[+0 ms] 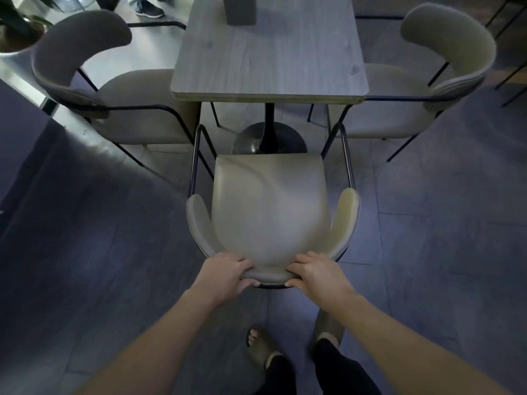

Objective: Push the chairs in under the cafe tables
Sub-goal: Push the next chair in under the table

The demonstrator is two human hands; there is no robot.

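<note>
A beige padded chair with a curved backrest and thin black metal legs stands right in front of me, facing the grey wooden cafe table. The seat's front edge lies near the table's black pedestal base, short of the tabletop edge. My left hand grips the top of the backrest left of its middle, fingers over the inside and thumb behind. My right hand grips the same backrest right of its middle in the same way.
Two matching chairs flank the table: one on the left, one on the right, both with seats partly under the tabletop. A small box stands on the table's far end. A potted plant sits far left. Someone's shoe shows beyond.
</note>
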